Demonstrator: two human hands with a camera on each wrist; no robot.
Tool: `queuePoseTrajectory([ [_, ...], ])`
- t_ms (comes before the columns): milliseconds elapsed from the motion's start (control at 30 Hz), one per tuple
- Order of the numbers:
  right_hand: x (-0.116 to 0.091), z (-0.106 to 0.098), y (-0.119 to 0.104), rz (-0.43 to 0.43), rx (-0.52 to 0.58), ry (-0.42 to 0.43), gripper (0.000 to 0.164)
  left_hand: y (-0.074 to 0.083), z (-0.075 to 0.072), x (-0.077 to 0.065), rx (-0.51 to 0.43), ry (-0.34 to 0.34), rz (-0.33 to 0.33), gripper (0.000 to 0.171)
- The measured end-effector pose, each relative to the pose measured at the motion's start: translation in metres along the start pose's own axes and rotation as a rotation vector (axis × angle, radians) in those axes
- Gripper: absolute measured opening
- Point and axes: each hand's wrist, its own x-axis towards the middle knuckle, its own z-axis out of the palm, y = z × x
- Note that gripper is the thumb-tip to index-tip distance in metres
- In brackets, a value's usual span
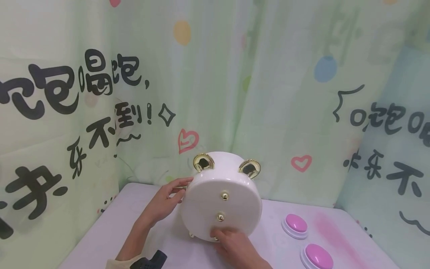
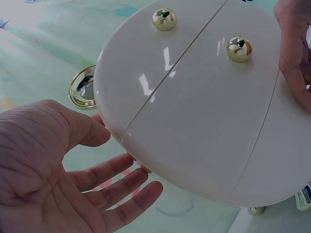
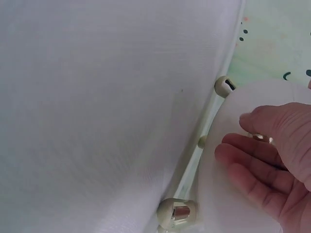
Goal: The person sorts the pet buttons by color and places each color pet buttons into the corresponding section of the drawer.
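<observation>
A glossy white round box (image 1: pixel 201 209) stands upright on small gold feet, its front split by two seams into three drawers. Gold ring-shaped ears (image 1: pixel 249 169) sit on its top. Two round gold knobs (image 2: pixel 239 49) show on the upper and middle drawers. My left hand (image 1: pixel 168 201) rests against the box's left side, fingers extended and fingertips at the edge. At the bottom drawer, my right hand (image 1: pixel 235 244) pinches the low knob (image 3: pixel 262 138) with thumb and finger, partly covering it; its other fingers bend loosely beside the drawer front.
Two pink push buttons (image 1: pixel 296 223) with white bases sit on the table (image 1: pixel 282 209), right of the box. A pink smear (image 1: pixel 336 235) marks the cloth beyond them. Printed curtains (image 1: pixel 218 93) hang behind and on both sides.
</observation>
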Motion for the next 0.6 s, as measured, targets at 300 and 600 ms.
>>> queuePoseTrajectory([
  [300,0.002,-0.0016,-0.0027,-0.033,0.034,0.008,0.031,0.0007,0.0011,-0.0013,-0.001,-0.003,0.005,0.038],
  [600,0.0017,-0.0069,-0.0036,-0.035,0.068,-0.04,0.03,0.0032,0.0005,-0.0006,-0.007,-0.007,0.017,0.037],
])
